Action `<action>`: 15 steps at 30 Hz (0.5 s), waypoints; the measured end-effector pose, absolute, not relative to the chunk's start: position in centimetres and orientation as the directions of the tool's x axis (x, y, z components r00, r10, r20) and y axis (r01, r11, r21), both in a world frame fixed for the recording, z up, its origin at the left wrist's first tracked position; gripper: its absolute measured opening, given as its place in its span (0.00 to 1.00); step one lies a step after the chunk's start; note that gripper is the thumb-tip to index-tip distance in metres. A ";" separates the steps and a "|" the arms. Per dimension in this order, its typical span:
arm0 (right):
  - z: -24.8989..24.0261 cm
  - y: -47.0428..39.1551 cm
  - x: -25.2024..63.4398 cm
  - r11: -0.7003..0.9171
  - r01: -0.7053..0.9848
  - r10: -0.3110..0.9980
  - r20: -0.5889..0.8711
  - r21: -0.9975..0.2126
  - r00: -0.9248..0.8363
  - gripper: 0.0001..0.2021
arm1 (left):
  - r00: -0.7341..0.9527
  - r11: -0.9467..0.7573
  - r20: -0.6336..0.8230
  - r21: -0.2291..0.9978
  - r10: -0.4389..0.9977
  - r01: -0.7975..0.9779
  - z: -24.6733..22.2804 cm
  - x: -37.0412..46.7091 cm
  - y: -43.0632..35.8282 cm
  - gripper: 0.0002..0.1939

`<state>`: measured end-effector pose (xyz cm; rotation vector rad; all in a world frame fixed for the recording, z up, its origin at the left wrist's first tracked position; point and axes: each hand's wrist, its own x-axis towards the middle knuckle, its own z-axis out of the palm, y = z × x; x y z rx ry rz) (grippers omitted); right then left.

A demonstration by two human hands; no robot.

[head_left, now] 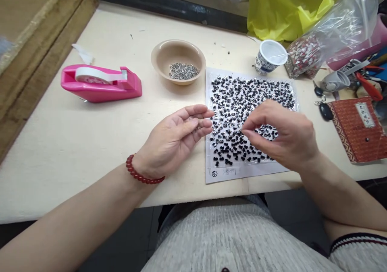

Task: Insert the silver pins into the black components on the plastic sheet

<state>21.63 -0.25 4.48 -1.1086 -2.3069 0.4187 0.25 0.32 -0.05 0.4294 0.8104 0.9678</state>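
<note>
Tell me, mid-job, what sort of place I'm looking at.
Probably a small workshop or craft bench: a tan bowl of small metal pieces, a white sheet bearing rows of black pieces, and a pink tape dispenser share one pale tabletop.

Site: looked like a small workshop | Evidence: wooden desk point(111, 143) carried a bowl point(159, 64) of metal pins point(183, 71), a sheet point(250, 174) dense with black pieces point(231, 98), a tape dispenser point(105, 88); red-handled tool point(368, 86) lay at right.

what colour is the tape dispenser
The tape dispenser is bright pink, seen best in the head view.
</note>
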 end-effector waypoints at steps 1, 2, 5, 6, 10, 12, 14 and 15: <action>3.9 -0.8 22.2 0.596 0.641 0.803 0.327 -0.484 -0.499 0.05 | 0.302 0.528 -0.437 0.640 0.848 -0.558 0.0 0.3 0.4 0.12; 3.3 -1.2 22.6 0.580 0.664 0.814 0.322 -0.471 -0.483 0.05 | 0.301 0.538 -0.451 0.630 0.840 -0.560 0.0 0.3 0.5 0.12; 1.5 -1.9 23.4 0.560 0.728 0.826 0.334 -0.395 -0.455 0.05 | 0.335 0.551 -0.440 0.619 0.833 -0.559 0.0 0.3 0.6 0.12; 1.0 -1.9 23.5 0.558 0.745 0.825 0.336 -0.364 -0.454 0.05 | 0.350 0.555 -0.432 0.620 0.831 -0.555 0.1 0.3 0.6 0.11; 0.3 -1.6 23.5 0.560 0.779 0.821 0.316 -0.282 -0.476 0.04 | 0.389 0.570 -0.418 0.640 0.821 -0.515 0.2 0.0 0.6 0.13; 0.3 -1.5 23.5 0.559 0.782 0.820 0.319 -0.274 -0.475 0.05 | 0.397 0.558 -0.396 0.660 0.828 -0.504 0.1 -0.1 0.5 0.17; 0.2 -1.5 23.5 0.553 0.789 0.821 0.331 -0.266 -0.464 0.05 | 0.397 0.536 -0.370 0.677 0.840 -0.504 0.0 -0.1 0.5 0.19; 0.2 -1.5 23.5 0.550 0.794 0.821 0.338 -0.257 -0.460 0.05 | 0.394 0.529 -0.363 0.682 0.845 -0.505 -0.1 -0.1 0.5 0.19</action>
